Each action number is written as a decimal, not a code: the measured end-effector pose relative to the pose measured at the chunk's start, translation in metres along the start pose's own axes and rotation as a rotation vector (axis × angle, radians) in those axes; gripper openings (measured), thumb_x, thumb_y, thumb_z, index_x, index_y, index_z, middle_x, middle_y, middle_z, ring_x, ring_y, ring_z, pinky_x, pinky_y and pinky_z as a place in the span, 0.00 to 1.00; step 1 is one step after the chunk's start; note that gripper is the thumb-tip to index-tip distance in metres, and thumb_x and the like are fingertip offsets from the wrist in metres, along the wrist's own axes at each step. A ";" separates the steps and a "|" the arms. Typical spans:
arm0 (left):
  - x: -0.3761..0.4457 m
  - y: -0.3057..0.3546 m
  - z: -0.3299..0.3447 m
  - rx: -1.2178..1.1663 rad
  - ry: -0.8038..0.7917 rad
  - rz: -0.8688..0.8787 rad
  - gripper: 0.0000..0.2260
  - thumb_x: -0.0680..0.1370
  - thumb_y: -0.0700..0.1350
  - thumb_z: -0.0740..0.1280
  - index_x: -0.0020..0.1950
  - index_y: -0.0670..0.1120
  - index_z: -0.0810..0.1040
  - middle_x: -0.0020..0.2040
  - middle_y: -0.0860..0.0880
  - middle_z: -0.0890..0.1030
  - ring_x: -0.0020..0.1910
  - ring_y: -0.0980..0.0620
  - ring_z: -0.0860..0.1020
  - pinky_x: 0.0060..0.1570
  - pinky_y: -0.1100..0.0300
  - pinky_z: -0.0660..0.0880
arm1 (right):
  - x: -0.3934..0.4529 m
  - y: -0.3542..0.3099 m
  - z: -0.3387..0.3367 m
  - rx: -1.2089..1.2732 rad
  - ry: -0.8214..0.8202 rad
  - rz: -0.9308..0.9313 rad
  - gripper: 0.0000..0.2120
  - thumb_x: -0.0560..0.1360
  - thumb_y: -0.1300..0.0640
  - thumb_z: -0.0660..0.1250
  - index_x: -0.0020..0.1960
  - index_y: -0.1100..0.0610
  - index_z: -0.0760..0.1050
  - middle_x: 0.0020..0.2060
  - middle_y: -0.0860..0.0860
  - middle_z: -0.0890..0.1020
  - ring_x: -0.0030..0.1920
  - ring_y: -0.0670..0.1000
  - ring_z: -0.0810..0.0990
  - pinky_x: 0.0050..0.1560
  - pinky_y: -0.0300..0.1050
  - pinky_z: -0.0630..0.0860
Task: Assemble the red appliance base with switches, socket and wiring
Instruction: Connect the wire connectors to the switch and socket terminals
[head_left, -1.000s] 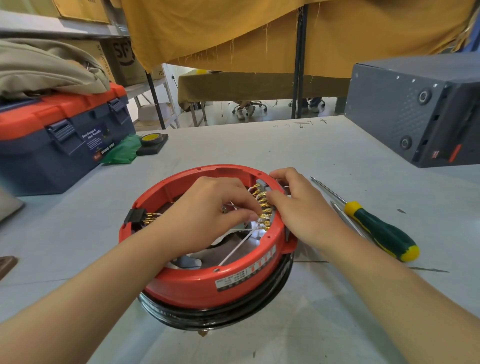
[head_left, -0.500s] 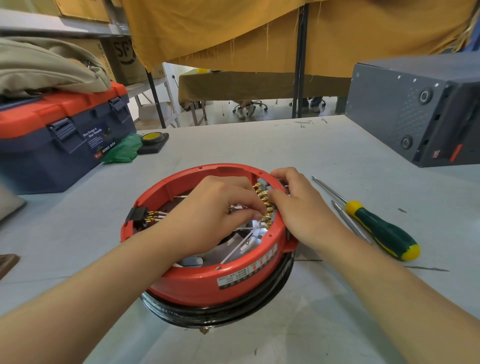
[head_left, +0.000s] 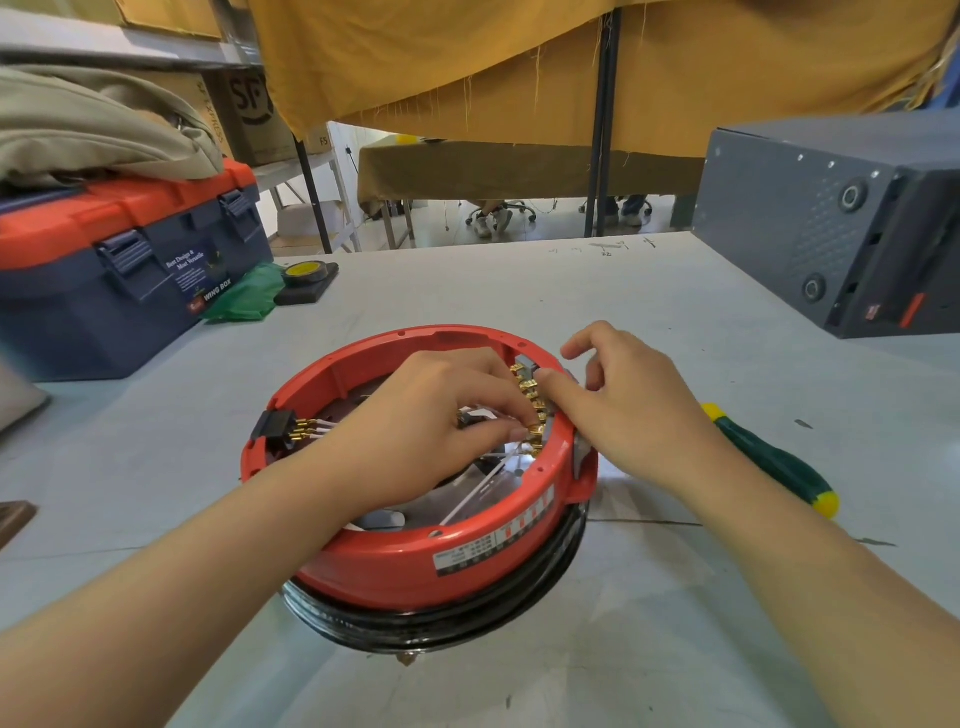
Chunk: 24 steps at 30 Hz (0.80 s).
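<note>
Red appliance base (head_left: 415, 551) sits mid-table (head_left: 519, 291); left hand (head_left: 415, 431) inside it pinches brass terminals (head_left: 530, 402), right hand (head_left: 623, 410) presses its rim, fingers loosely curled. Green screwdriver (head_left: 774, 462) lies right of the base, toolbox (head_left: 119, 270) far left, grey case (head_left: 831, 223) far right.

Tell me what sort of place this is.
Probably a workshop or assembly bench: a blue and orange toolbox and a green-handled screwdriver lie on a grey worktable, with cardboard boxes shelved behind.

Both hands (head_left: 426, 415) work inside red base (head_left: 395, 566).
</note>
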<state>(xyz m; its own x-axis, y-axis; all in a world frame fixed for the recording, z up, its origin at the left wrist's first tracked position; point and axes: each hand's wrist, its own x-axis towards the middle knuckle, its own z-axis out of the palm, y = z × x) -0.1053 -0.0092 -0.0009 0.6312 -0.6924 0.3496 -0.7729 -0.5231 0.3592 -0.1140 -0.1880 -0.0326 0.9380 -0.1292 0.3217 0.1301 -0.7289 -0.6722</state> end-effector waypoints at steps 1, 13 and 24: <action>0.000 0.000 0.000 -0.001 -0.001 -0.002 0.05 0.74 0.42 0.70 0.48 0.48 0.84 0.47 0.53 0.80 0.45 0.60 0.76 0.46 0.68 0.72 | 0.000 0.000 -0.003 -0.013 -0.023 0.009 0.15 0.74 0.41 0.62 0.53 0.51 0.72 0.36 0.45 0.76 0.39 0.48 0.76 0.37 0.40 0.70; 0.002 0.000 0.000 -0.001 -0.016 -0.035 0.05 0.74 0.41 0.70 0.48 0.48 0.84 0.47 0.51 0.80 0.45 0.58 0.77 0.47 0.65 0.72 | -0.002 -0.007 -0.010 0.041 -0.220 -0.003 0.14 0.75 0.45 0.63 0.53 0.53 0.71 0.32 0.50 0.80 0.35 0.51 0.78 0.42 0.51 0.78; 0.008 0.004 -0.005 0.041 -0.088 -0.032 0.02 0.73 0.43 0.71 0.44 0.48 0.84 0.42 0.51 0.81 0.39 0.59 0.75 0.45 0.62 0.71 | 0.001 -0.001 -0.010 0.124 -0.267 -0.038 0.11 0.76 0.45 0.63 0.57 0.47 0.74 0.20 0.47 0.72 0.26 0.46 0.70 0.36 0.48 0.74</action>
<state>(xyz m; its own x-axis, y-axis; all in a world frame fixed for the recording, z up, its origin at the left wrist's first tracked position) -0.1031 -0.0144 0.0073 0.6489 -0.7148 0.2607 -0.7555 -0.5646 0.3324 -0.1160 -0.1946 -0.0248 0.9809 0.0901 0.1721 0.1895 -0.6396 -0.7450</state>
